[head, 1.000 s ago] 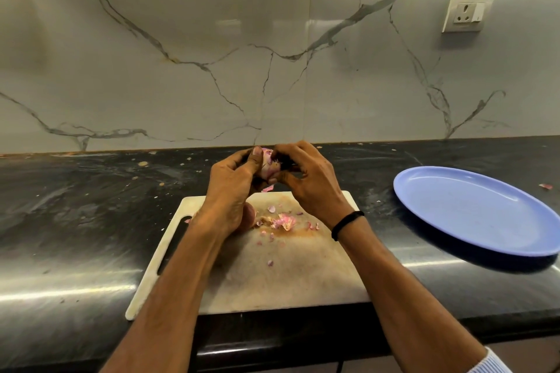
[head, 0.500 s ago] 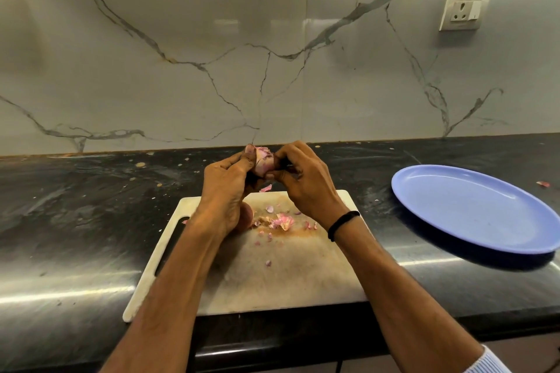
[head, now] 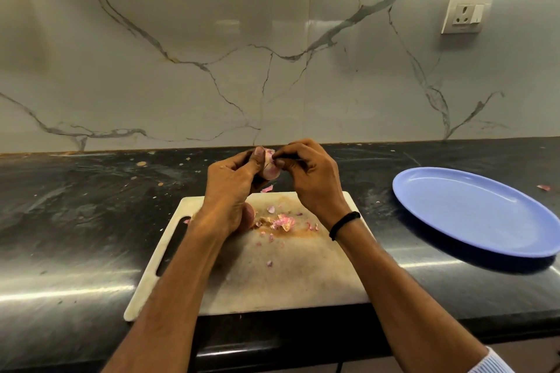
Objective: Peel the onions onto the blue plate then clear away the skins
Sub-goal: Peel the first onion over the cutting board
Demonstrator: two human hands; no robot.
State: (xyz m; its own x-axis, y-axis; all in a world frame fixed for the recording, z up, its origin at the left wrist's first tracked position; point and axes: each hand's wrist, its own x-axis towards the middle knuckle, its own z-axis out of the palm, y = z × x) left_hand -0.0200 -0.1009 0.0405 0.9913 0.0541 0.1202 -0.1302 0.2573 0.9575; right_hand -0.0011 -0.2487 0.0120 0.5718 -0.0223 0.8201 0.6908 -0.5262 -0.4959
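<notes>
Onion point(head: 270, 169) held roughly upright, long axis vertical, over board point(head: 303, 278): L hand point(head: 230, 191) grips it, R hand point(head: 313, 182) pinches its top end.

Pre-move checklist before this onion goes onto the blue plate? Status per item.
1. Left hand grip on the onion: ok, fingers curl round it above the cutting board.
2. Right hand on the skin: ok, fingertips pinch at the onion's top.
3. Onion fully peeled: cannot tell, the hands cover most of it.
4. Blue plate ready to receive: ok, nothing lies on it.
5. Skins contained: not ok. The skin pile lies on the board, but a stray scrap lies on the counter beyond the plate.
</notes>
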